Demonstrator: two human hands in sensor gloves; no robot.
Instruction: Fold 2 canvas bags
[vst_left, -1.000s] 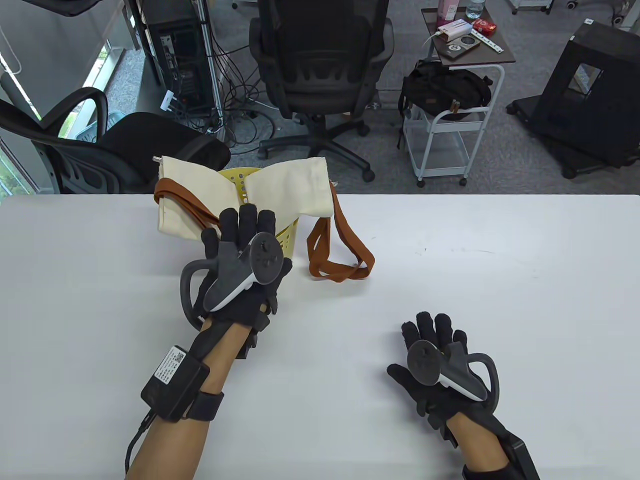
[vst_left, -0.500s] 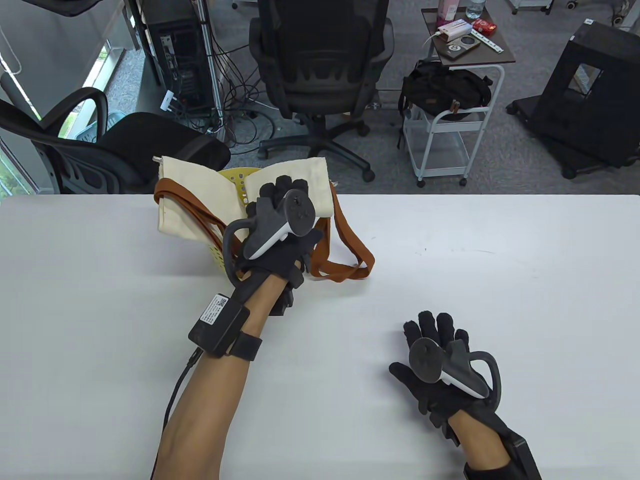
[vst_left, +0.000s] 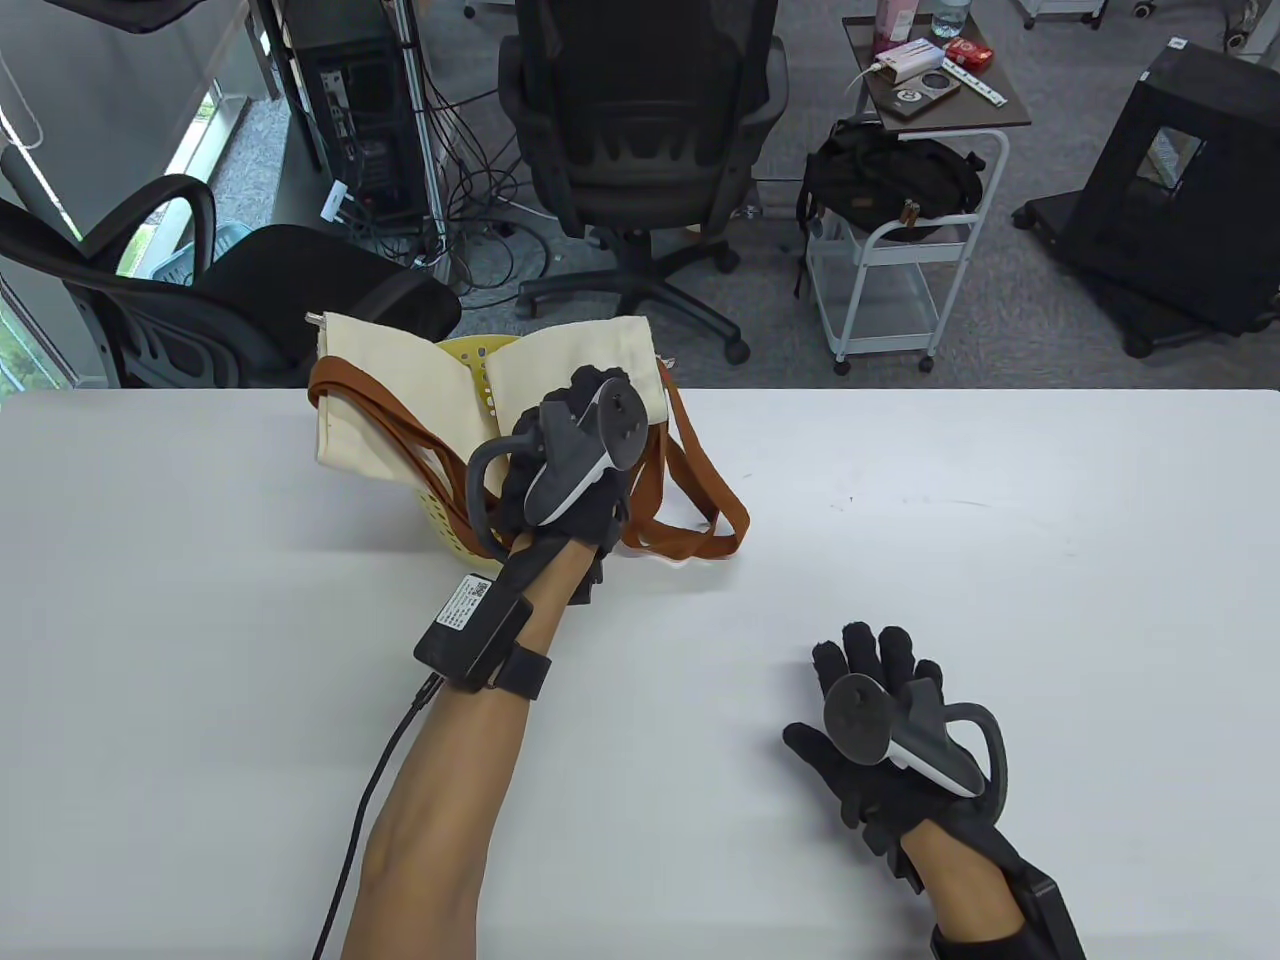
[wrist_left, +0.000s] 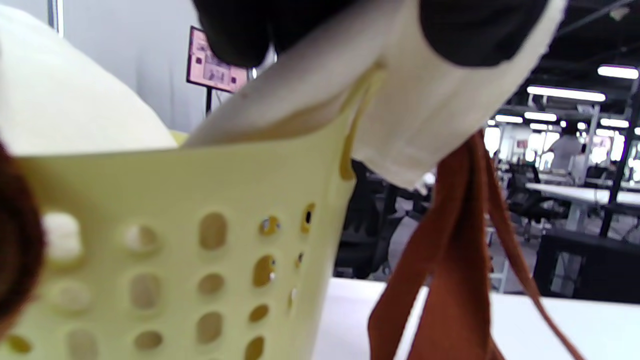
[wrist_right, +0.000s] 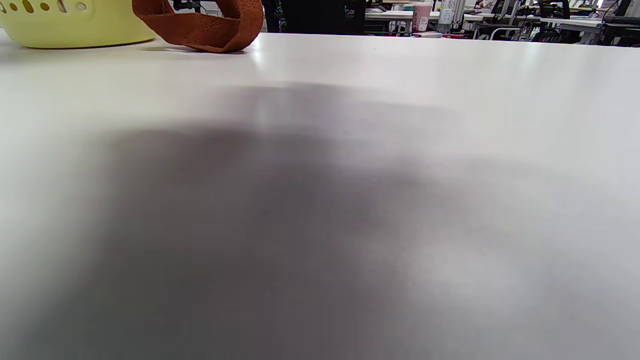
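At the far left of the desk (vst_left: 200, 600), near its back edge, a cream canvas bag (vst_left: 375, 400) hangs over the left rim of a yellow perforated basket (vst_left: 445, 515), its brown straps (vst_left: 380, 415) draped across it. A second cream bag (vst_left: 570, 375) lies over the basket's right side, and its brown straps (vst_left: 690, 500) trail down onto the desk in a loop just right of the basket.

The left hand (vst_left: 570, 470) reaches over the basket's front and grips the lower edge of this second bag; in the left wrist view dark gloved fingers (wrist_left: 480, 30) pinch the cream cloth (wrist_left: 410, 115) from both sides, right above the basket wall (wrist_left: 175, 240), with the straps (wrist_left: 450, 260) hanging beside it. The basket stands between the two bags and under the gripped cloth, so the bag rests on its rim.

Well to the right and nearer the front edge, the right hand (vst_left: 880, 730) lies flat on the desk, fingers spread and loose, holding nothing. Its wrist view shows only bare desk (wrist_right: 350, 200), with the basket (wrist_right: 75, 25) and a loop of strap (wrist_right: 210, 30) far off at the top left.

Behind the desk stand a black office chair (vst_left: 640, 150), another chair (vst_left: 200, 290) at the left, a white cart (vst_left: 900, 260) with a black backpack (vst_left: 880, 180), and a black stand (vst_left: 1170, 190) at the right.
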